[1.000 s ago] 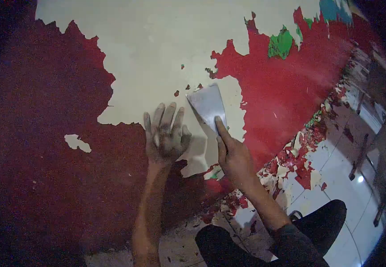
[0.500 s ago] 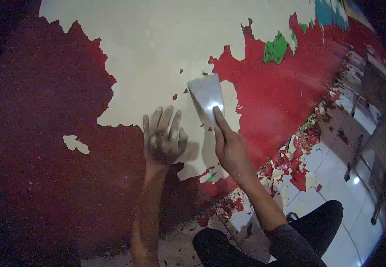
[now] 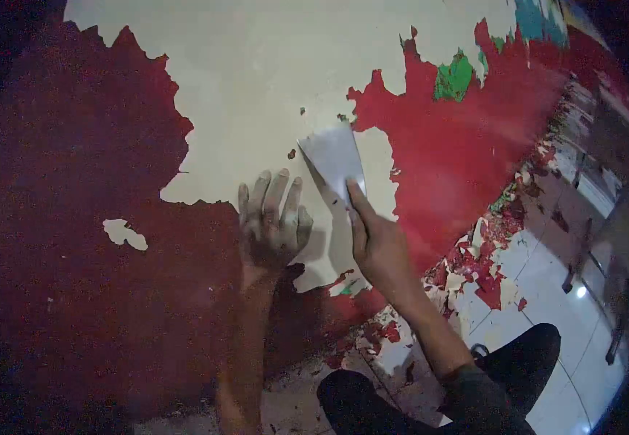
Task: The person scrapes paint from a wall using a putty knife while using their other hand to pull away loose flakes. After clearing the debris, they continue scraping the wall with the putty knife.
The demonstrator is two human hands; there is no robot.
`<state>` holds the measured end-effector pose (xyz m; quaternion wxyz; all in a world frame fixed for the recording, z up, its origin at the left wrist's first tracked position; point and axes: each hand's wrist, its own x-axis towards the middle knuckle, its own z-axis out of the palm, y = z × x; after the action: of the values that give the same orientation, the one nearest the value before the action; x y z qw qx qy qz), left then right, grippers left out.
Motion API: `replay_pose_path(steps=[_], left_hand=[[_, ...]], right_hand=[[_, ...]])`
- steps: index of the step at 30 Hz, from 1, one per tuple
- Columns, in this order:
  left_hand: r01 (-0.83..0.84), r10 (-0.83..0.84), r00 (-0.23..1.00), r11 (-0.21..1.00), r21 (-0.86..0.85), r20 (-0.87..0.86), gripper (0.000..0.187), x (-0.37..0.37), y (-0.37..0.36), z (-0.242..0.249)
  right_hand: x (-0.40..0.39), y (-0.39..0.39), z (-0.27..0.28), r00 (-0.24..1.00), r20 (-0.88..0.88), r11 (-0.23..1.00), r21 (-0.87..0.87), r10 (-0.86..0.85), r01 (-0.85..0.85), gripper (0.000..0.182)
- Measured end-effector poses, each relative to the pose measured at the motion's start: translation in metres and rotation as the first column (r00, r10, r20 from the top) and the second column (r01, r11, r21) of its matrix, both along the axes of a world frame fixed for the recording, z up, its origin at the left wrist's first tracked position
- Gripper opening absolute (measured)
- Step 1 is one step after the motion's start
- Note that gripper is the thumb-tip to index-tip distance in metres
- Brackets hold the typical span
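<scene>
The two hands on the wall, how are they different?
The left hand lies flat on the wall with its fingers spread and holds nothing; the right hand grips a scraper, one finger stretched along its blade. The left hand looks dusty and grey; the right hand looks cleaner. The left hand sits at the red paint's edge; the right hand is over bare cream wall. Both are bare.

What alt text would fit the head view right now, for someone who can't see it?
The right hand presses a wide scraper flat against a wall, at the edge of the red paint, with the forefinger along the blade. The left hand lies flat on the wall beside it. Paint flakes litter the tiled floor below.
</scene>
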<state>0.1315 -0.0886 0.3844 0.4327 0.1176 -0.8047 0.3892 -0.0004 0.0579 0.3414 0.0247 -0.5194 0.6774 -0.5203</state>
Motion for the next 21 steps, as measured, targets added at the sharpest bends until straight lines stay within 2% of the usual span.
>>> replay_pose_path(steps=[3,6,9,12,13,16,19,21], left_hand=[[0.001,-0.001,1.000,1.000,-0.001,-0.010,0.036,0.001,-0.001,0.002],[0.010,-0.010,1.000,1.000,0.006,-0.018,0.036,-0.001,-0.001,0.001],[0.033,-0.033,0.999,0.999,0.009,-0.020,0.036,-0.002,0.002,0.002],[0.036,-0.035,0.997,0.999,0.007,-0.062,0.036,0.000,0.000,0.003],[0.039,-0.038,0.997,0.999,0.011,-0.066,0.037,-0.001,0.000,0.002],[0.015,-0.014,0.998,1.000,0.007,-0.067,0.037,-0.001,0.000,0.002],[0.020,-0.019,0.999,1.000,0.023,-0.047,0.037,0.002,0.006,0.006],[0.060,-0.058,0.996,0.997,0.037,-0.070,0.038,0.000,0.002,0.004]], right_hand=[[0.004,0.009,0.000,0.999,0.032,0.998,0.050,0.029,-0.031,0.053],[-0.001,-0.012,0.015,0.996,-0.043,0.984,-0.162,-0.082,0.074,0.043],[0.004,0.004,0.005,0.999,0.028,0.999,-0.031,0.024,-0.024,0.045],[0.013,0.004,-0.001,1.000,-0.018,0.998,0.064,-0.004,0.005,0.046],[0.010,-0.004,0.006,0.998,-0.069,0.999,-0.051,-0.006,0.002,0.046],[0.007,0.007,-0.006,0.999,0.029,0.998,0.047,0.042,-0.043,0.046],[0.008,0.000,-0.001,0.998,-0.059,0.997,0.071,0.032,-0.028,0.057],[0.010,-0.008,0.026,0.999,-0.047,1.000,0.007,0.003,-0.002,0.050]])
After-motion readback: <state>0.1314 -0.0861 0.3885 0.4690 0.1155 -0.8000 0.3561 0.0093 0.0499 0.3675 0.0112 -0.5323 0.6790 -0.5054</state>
